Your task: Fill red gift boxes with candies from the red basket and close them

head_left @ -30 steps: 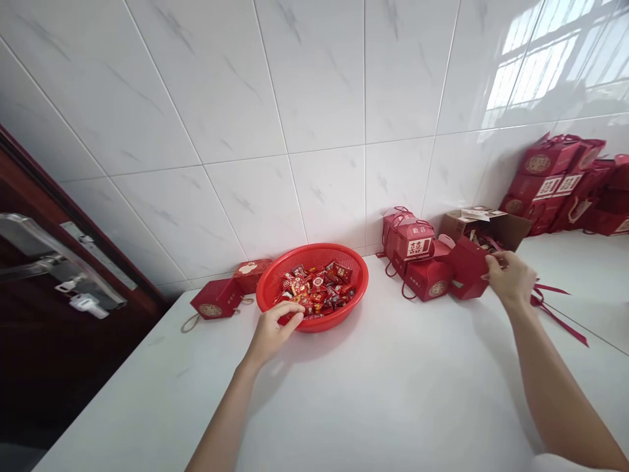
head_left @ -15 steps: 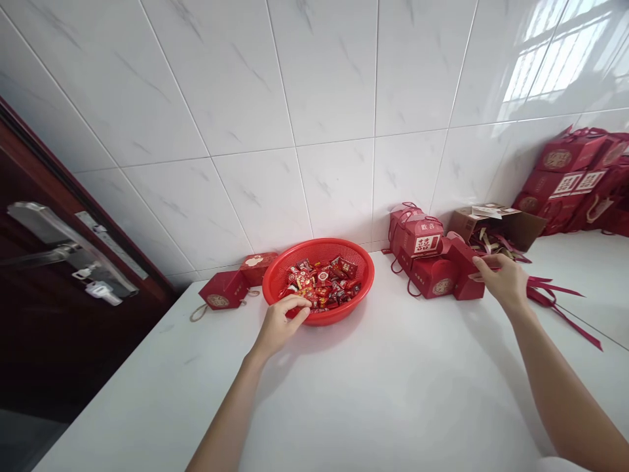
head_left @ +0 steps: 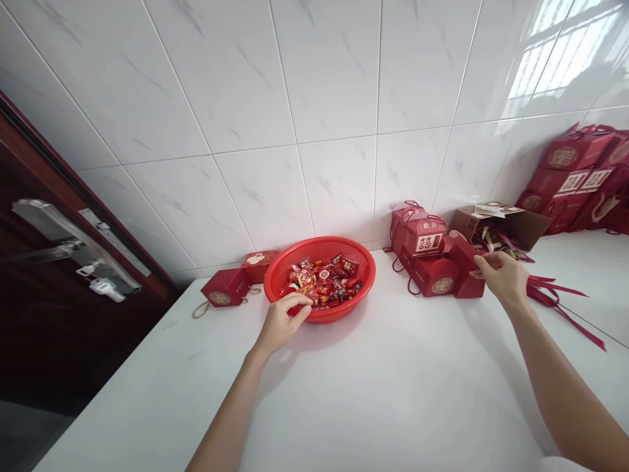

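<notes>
A red plastic basket (head_left: 320,316) stands on the white table, with several wrapped candies (head_left: 325,282) in it. My left hand (head_left: 284,321) is at the basket's near left rim, fingers curved, with a gap between thumb and forefinger and nothing seen between them. On the right, my right hand (head_left: 501,278) pinches the edge of an upright red box (head_left: 466,272). That box stands beside a red box with a round gold emblem (head_left: 439,278). Just behind is a box with a white double-character label (head_left: 423,237).
Two red boxes (head_left: 225,288) sit left of the basket. A brown carton (head_left: 528,228) holding ribbons is behind my right hand, and dark red ribbons (head_left: 565,305) lie to its right. Stacked red boxes (head_left: 565,177) stand at the far right. A door handle (head_left: 63,249) is at the left.
The camera view has shifted very slightly. Both hands keep nearly the same places, and the boxes and basket have not visibly moved on the table.
</notes>
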Action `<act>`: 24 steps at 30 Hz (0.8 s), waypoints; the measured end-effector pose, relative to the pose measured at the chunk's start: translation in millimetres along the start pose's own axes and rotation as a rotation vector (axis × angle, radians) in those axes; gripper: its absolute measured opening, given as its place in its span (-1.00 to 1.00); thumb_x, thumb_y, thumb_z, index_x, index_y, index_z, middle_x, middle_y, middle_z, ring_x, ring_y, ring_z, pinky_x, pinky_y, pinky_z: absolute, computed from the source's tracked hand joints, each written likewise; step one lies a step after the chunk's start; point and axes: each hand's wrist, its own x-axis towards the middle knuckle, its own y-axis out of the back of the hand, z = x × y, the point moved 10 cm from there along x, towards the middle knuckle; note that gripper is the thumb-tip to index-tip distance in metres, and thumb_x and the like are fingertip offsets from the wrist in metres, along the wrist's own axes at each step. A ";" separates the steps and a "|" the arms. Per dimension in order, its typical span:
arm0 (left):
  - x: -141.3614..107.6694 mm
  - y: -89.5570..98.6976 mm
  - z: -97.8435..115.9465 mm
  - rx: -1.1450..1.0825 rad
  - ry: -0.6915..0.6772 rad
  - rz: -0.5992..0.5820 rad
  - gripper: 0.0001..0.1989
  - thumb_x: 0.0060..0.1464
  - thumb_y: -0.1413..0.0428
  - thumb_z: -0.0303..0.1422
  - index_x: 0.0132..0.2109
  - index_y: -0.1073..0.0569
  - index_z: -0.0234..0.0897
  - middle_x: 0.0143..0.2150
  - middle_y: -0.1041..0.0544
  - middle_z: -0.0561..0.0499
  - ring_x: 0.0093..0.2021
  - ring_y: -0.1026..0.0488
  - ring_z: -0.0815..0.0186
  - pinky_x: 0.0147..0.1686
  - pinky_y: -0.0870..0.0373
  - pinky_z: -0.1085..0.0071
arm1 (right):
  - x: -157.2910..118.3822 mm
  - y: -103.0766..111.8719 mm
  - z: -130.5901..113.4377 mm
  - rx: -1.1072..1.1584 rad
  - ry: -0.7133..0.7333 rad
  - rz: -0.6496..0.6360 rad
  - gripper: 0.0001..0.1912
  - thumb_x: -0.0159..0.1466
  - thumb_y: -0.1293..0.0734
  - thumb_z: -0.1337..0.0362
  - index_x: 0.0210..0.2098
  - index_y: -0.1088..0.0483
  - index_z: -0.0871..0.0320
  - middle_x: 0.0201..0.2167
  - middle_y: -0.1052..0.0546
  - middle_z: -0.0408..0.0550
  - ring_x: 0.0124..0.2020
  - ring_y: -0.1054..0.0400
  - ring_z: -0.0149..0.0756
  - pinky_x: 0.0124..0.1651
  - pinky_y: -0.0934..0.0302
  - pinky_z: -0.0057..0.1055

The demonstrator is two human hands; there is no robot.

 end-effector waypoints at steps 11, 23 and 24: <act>-0.3 -2.4 -4.1 -0.004 -0.022 0.017 -0.81 0.14 -0.13 -0.27 -0.26 -0.61 -0.23 -0.19 -0.64 -0.08 -0.14 -0.58 0.18 -0.10 -0.53 0.29 | -30.6 26.6 -16.7 -0.153 0.137 0.298 -0.81 0.08 -0.34 0.11 -0.52 -0.30 0.05 -0.62 -0.33 -0.10 -0.34 -0.34 -0.09 -0.08 -0.19 -0.13; 9.4 -8.3 -1.4 0.037 0.051 -0.183 -0.77 0.11 -0.14 -0.27 -0.19 -0.62 -0.26 -0.11 -0.67 -0.10 -0.08 -0.59 0.14 0.01 -0.49 0.25 | -177.3 -90.8 -87.0 0.128 0.828 -0.395 -0.75 0.29 -0.28 0.27 -0.53 -0.26 0.07 -0.54 -0.38 -0.14 -0.53 -0.28 -0.35 -0.43 -0.21 -0.41; 12.4 -8.0 1.1 0.055 0.063 -0.245 -0.76 0.10 -0.14 -0.25 -0.17 -0.63 -0.25 -0.09 -0.67 -0.09 -0.06 -0.59 0.13 0.01 -0.49 0.26 | -190.5 -99.5 -87.5 0.135 0.860 -0.442 -0.75 0.30 -0.27 0.30 -0.52 -0.25 0.07 -0.53 -0.37 -0.14 -0.53 -0.28 -0.36 -0.46 -0.20 -0.43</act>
